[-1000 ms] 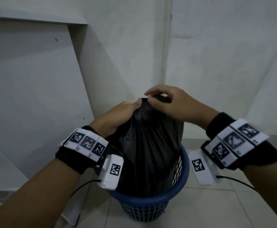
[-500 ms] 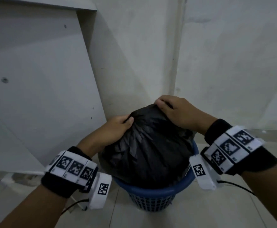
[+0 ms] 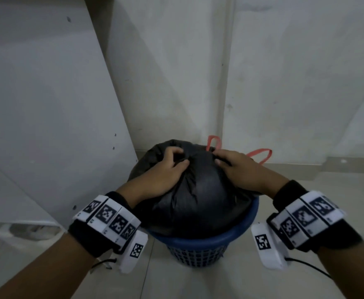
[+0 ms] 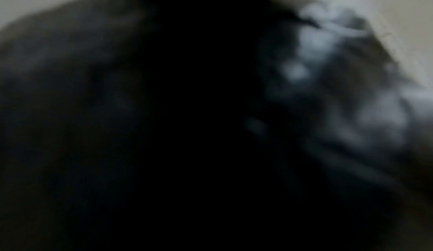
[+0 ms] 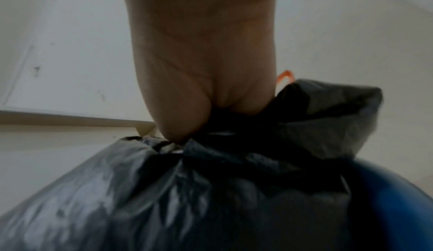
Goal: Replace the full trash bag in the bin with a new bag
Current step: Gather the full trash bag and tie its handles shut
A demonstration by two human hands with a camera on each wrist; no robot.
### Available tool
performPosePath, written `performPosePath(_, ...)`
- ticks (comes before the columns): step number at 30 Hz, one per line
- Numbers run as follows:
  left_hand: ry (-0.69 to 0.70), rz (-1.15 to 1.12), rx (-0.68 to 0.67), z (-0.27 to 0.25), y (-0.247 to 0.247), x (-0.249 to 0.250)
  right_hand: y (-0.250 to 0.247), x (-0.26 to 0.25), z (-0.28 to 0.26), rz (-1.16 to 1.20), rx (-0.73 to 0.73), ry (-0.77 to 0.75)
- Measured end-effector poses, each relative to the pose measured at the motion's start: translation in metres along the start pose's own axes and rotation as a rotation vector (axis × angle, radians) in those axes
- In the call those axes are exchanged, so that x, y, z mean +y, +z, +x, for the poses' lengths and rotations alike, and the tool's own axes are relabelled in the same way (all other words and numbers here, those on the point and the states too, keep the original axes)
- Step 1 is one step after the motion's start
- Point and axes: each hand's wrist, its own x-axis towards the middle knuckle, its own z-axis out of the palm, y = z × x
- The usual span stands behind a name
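**Full bag gripped at its gathered top, not yet out of the bin**

The bag (image 3: 198,197) sits in the bin (image 3: 200,244) on the floor, bulging above the rim. Its bunched neck is clenched by the left hand (image 3: 166,169) and pinched by the right hand (image 3: 237,167); red ties (image 3: 261,153) show behind, though the left wrist view is too blurred to confirm finger placement. If only thin film is pulled, it may tear or slip. A snug fit could lift the bin too.
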Motion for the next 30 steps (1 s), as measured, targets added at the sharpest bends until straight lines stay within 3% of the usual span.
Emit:
performPosePath(4,-0.004,0.022,-0.095,-0.003,0.000,0.004,0.013,-0.001,0.007,0.233,0.047,0.048)
performPosePath(8,-0.072,0.098,-0.069,0.000,0.000,0.008,0.023,0.004,0.008,0.385,-0.007,0.155)
performPosePath(12,-0.074,0.241,-0.082,0.008,0.008,0.008,0.024,0.007,0.011,0.260,-0.061,0.207)
performPosePath(14,-0.095,0.286,-0.115,0.010,0.010,0.008,0.013,-0.001,0.009,0.073,-0.045,0.135)
performPosePath(16,-0.111,0.293,-0.122,0.010,0.010,0.008,-0.006,-0.016,0.003,-0.098,0.088,0.009)
performPosePath(19,-0.147,0.184,-0.060,0.006,0.004,0.011,-0.028,-0.028,-0.006,-0.241,0.254,-0.069)
performPosePath(21,-0.189,0.018,-0.014,0.003,-0.002,0.017,-0.035,-0.025,-0.008,-0.378,0.132,0.026)
performPosePath(24,-0.239,-0.346,-0.027,0.000,-0.004,0.022,-0.028,-0.018,-0.013,-0.084,-0.078,0.128)
performPosePath(27,-0.251,-0.440,-0.059,0.000,0.001,0.024,-0.013,-0.010,-0.012,0.147,-0.067,0.047)
performPosePath(30,-0.232,-0.516,-0.042,0.002,0.003,0.027,-0.007,-0.011,-0.009,0.324,-0.024,0.100)
